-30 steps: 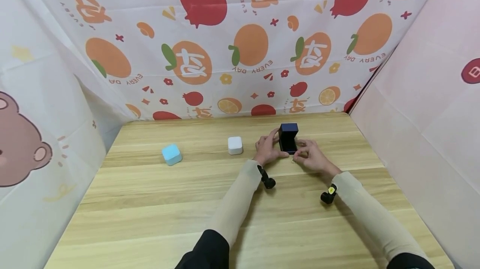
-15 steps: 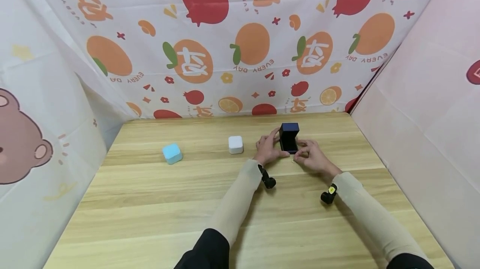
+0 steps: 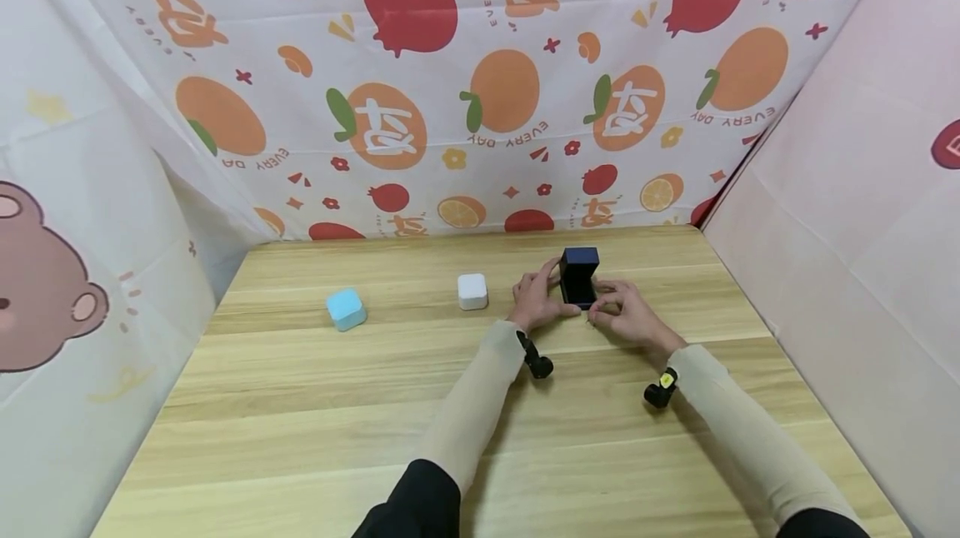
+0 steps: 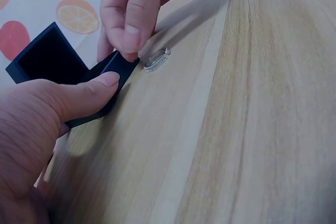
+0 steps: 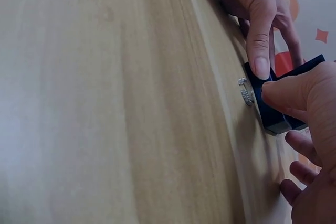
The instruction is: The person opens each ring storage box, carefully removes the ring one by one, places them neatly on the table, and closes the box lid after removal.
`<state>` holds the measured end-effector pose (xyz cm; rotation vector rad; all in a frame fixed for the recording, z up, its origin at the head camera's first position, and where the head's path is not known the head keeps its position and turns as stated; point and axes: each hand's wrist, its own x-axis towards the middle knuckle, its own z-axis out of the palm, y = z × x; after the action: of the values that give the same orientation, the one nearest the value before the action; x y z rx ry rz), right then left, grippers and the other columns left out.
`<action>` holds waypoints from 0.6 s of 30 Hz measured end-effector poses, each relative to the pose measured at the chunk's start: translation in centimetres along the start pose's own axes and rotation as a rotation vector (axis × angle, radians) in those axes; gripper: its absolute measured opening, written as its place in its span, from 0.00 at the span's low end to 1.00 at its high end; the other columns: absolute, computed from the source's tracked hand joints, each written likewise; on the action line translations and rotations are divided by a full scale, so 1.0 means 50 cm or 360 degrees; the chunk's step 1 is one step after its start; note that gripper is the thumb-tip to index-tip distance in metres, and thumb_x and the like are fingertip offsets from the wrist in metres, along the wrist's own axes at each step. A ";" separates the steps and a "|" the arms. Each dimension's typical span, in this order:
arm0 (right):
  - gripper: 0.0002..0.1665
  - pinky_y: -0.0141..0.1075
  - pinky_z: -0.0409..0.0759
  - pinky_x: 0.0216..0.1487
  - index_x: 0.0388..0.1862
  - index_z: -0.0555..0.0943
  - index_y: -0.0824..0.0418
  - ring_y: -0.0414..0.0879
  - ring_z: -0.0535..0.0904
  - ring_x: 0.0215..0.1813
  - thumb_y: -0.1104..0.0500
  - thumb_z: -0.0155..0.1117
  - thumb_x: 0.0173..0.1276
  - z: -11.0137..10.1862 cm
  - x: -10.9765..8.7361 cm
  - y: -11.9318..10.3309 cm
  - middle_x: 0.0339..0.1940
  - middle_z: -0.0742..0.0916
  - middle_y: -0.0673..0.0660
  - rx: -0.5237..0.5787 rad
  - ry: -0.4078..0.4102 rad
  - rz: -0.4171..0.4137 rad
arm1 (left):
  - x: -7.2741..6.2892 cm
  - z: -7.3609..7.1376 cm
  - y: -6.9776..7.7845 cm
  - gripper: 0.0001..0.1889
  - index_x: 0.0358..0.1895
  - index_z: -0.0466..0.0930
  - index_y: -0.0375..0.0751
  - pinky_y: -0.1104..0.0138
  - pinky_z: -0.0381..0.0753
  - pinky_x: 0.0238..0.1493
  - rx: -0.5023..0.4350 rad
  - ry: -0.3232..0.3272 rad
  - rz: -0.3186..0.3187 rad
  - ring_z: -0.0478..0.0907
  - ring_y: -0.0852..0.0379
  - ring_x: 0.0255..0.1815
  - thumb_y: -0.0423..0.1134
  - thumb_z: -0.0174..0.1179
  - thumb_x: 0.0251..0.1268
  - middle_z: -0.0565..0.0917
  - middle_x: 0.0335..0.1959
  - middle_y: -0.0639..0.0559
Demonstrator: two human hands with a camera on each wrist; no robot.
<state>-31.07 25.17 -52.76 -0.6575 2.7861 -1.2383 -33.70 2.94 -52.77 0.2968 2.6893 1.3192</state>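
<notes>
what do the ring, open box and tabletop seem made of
Small silvery ring: probably polished metal, given its glints. Open square dark-blue box: perhaps smooth plastic or coated card, with crisp edges. Pale tan tabletop: perhaps low-sheen wood or laminate, showing streaky grain.

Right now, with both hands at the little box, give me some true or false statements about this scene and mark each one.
1. The ring is outside the dark box. True.
2. The box is closed. False: its lid stands raised.
3. The left hand holds the box. True.
4. The white block stands between the blue block and the left hand. True.
5. The right hand is well away from the box. False: it is right at the box.
6. The blue block is nearer the box than the white block. False: the white block is nearer.
</notes>
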 end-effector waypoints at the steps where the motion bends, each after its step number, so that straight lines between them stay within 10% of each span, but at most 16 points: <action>1: 0.03 0.71 0.52 0.74 0.33 0.90 0.57 0.72 0.59 0.76 0.61 0.72 0.66 -0.001 0.000 0.000 0.73 0.73 0.73 0.0011 -0.0003 -0.0007 | 0.000 0.000 0.000 0.57 0.82 0.51 0.63 0.51 0.49 0.75 0.0002 0.0001 -0.0001 0.62 0.50 0.72 0.51 0.80 0.50 0.78 0.71 0.55; 18: 0.06 0.68 0.65 0.71 0.40 0.89 0.61 0.71 0.62 0.77 0.60 0.68 0.71 -0.021 0.006 0.003 0.76 0.70 0.73 0.0155 -0.0083 0.0000 | -0.010 -0.005 0.006 0.56 0.81 0.52 0.58 0.50 0.50 0.76 0.0024 0.0000 0.0031 0.61 0.48 0.75 0.51 0.79 0.50 0.77 0.71 0.52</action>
<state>-31.58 25.88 -52.11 -0.6727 2.6643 -1.3273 -33.22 2.83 -52.38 0.3254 2.7047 1.3045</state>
